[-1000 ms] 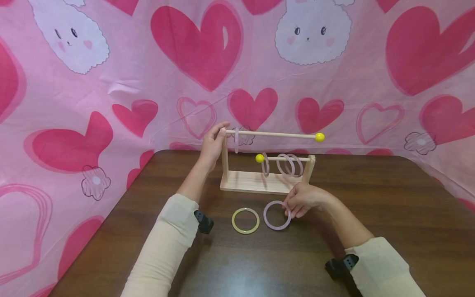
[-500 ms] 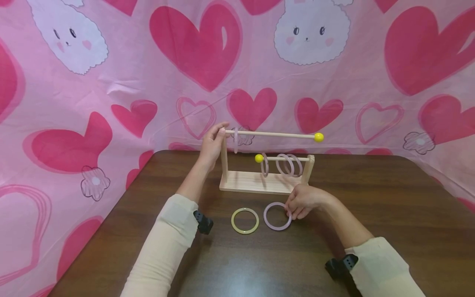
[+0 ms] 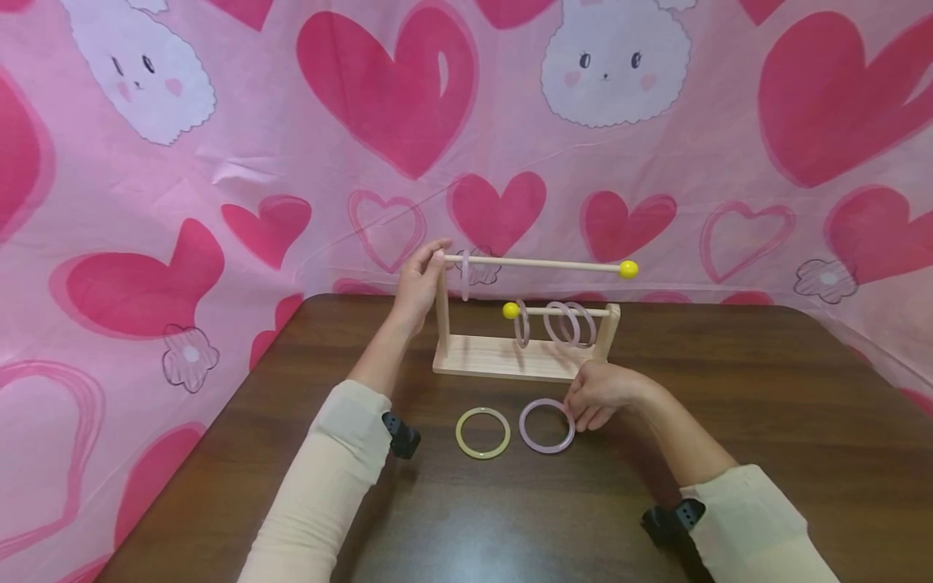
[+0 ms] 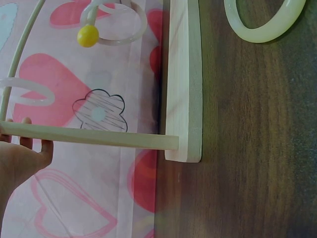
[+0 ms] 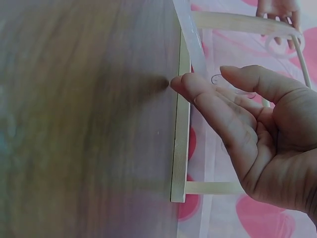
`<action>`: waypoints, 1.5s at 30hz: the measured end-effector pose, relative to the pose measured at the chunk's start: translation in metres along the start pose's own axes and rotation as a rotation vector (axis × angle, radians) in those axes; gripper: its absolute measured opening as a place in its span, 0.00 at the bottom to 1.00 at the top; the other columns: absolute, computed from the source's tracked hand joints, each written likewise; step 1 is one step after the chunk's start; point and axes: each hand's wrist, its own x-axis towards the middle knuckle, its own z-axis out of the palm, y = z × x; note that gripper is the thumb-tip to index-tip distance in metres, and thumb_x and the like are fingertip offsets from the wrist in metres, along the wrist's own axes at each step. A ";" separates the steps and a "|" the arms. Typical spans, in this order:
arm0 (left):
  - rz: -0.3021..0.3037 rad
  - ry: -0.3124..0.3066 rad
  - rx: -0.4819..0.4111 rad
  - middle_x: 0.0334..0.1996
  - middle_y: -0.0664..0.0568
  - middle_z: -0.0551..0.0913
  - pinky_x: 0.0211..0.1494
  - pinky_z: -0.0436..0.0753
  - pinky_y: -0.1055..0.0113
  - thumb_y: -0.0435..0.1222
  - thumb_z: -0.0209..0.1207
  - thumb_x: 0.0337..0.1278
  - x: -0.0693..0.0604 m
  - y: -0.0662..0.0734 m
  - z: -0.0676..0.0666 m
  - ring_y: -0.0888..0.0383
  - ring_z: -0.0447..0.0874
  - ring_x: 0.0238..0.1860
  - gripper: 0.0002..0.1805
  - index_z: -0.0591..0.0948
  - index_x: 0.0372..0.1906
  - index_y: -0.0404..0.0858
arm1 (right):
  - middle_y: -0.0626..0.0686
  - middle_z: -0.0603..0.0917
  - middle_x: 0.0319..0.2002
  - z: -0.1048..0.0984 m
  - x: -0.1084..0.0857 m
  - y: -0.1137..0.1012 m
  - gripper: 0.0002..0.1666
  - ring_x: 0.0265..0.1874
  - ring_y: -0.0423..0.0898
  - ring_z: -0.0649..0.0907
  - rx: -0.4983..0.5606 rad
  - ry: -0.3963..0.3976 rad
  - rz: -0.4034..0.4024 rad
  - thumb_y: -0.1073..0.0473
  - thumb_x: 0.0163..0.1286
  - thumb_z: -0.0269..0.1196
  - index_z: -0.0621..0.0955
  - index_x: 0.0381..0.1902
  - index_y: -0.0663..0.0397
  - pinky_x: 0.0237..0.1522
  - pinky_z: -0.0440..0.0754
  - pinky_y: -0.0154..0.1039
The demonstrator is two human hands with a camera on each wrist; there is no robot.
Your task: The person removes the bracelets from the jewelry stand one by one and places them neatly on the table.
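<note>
Just in front of the wooden stand (image 3: 503, 358), toward its right end, a lilac ring (image 3: 547, 450) lay on the brown table (image 3: 466, 518). Beside it, in front of the stand's middle, lay a yellow-green ring (image 3: 483, 455), the two near but apart. At the lilac ring's right edge was the right hand (image 3: 603, 395), its grip slack: the wrist view showed thumb and forefinger parted, with the ring's rim between them and no pinch. At the top of the stand's left post (image 3: 442, 304), the left hand (image 3: 419, 285) grasped the wood, fingers bent around it. On the stand's upper rod (image 3: 539, 263), near that hand, hung one pale ring (image 3: 465, 279); a yellow ball (image 3: 628, 270) capped the rod's far end. On the stand's lower rod (image 3: 539, 311) hung three more rings (image 3: 577, 328), one close to its yellow tip, two overlapping toward the right post. Behind the stand spread a pink heart-patterned cloth (image 3: 510, 129).
</note>
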 end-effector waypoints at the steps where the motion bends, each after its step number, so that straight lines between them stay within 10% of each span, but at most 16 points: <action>1: 0.001 -0.002 0.000 0.56 0.42 0.74 0.58 0.68 0.58 0.34 0.45 0.69 0.000 0.000 0.000 0.46 0.76 0.50 0.17 0.73 0.57 0.34 | 0.59 0.84 0.25 0.000 0.000 0.000 0.11 0.24 0.47 0.84 0.001 -0.002 0.003 0.69 0.57 0.54 0.80 0.33 0.73 0.28 0.81 0.39; 14: -0.001 -0.004 -0.006 0.56 0.41 0.74 0.58 0.67 0.56 0.34 0.45 0.69 -0.002 0.002 0.000 0.43 0.74 0.52 0.17 0.73 0.57 0.34 | 0.58 0.84 0.27 -0.005 0.001 -0.005 0.10 0.27 0.48 0.84 0.028 0.003 -0.026 0.68 0.60 0.55 0.79 0.34 0.74 0.32 0.81 0.43; 45: 0.008 -0.003 -0.003 0.57 0.43 0.73 0.57 0.69 0.57 0.34 0.45 0.69 -0.001 0.001 -0.001 0.45 0.76 0.51 0.17 0.73 0.57 0.34 | 0.68 0.82 0.39 0.000 0.025 -0.046 0.19 0.31 0.46 0.85 0.307 0.483 -0.353 0.67 0.64 0.58 0.74 0.49 0.79 0.34 0.81 0.38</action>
